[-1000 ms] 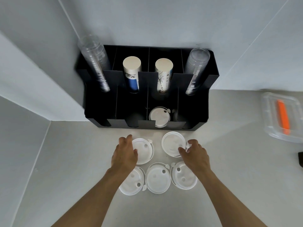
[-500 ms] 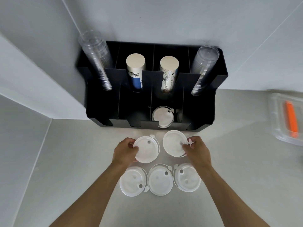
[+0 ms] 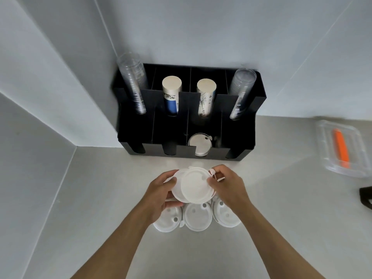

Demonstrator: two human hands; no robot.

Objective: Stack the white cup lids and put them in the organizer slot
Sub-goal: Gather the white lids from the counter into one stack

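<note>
At the centre of the frame both hands hold lifted lids above the counter. The left hand [image 3: 161, 190] grips the left edge of one white lid [image 3: 178, 185], thumb under and fingers curled over its rim. The right hand [image 3: 227, 187] pinches the right edge of a second lid [image 3: 194, 186], which overlaps the first and lies partly on top, not yet seated. Three more lids [image 3: 198, 217] rest in a row on the counter just below the hands. The black organizer [image 3: 239, 137] stands straight above the hands in the frame, and its third front slot from the left already holds a lid [image 3: 199, 144]. That slot lies slightly nearer the right hand, by the look of it.
</note>
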